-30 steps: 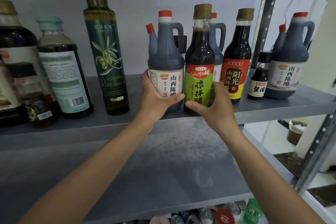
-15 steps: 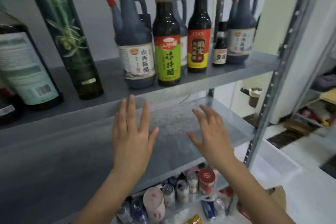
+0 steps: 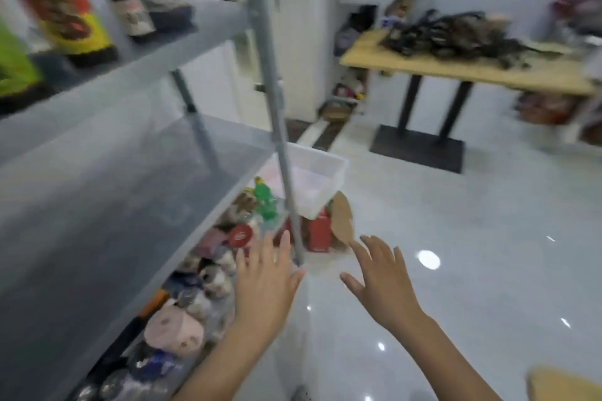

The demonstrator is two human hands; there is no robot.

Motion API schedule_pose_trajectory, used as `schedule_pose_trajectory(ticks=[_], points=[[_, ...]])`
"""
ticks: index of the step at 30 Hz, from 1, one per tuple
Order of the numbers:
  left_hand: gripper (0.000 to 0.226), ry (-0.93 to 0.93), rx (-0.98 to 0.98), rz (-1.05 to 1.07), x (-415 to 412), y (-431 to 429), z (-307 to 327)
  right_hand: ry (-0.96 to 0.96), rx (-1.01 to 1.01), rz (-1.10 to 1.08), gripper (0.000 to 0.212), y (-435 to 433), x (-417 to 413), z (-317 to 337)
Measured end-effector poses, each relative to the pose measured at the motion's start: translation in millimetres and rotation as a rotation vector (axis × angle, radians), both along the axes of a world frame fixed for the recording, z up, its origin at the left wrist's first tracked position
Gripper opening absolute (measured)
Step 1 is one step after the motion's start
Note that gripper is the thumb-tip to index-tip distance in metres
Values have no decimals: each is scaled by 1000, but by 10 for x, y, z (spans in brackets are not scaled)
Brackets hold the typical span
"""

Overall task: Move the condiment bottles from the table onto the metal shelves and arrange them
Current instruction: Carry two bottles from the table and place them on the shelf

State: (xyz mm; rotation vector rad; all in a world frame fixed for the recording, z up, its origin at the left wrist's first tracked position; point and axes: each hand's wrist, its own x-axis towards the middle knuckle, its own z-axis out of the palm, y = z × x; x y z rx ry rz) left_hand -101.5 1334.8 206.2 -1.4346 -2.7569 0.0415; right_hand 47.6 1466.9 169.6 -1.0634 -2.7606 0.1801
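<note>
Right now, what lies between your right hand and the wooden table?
Head view: only bare glossy floor between the right hand and the wooden table, up to the table's black base.

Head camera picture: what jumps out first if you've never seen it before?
Two bare hands, the left hand and the right hand, reach out with fingers spread and hold nothing, low in the middle above the shiny white floor. On the left stand grey metal shelves, with blurry bright-labelled bottles on the upper one. At the upper right, a wooden table carries a dark tangled pile.
</note>
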Motion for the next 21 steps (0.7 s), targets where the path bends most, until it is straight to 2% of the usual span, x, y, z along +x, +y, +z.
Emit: schedule_pose_trajectory(ticks=[4,10,16,21], points=[[72,-49,-100,-267,483,377,-50,-111,-40,-270,66,-192,763,-61],[69,-37,-149,-762,1004,553,-121,-70,-182,-765,63,-918,1481,13],[67,-15,-250,-1123,1423,236,-224,-13,-317,-1194,60,-1942,1870,36],[69,21,-293,-1388,1965,-168,-264,53,-314,-1479,60,-2810,2183,113]])
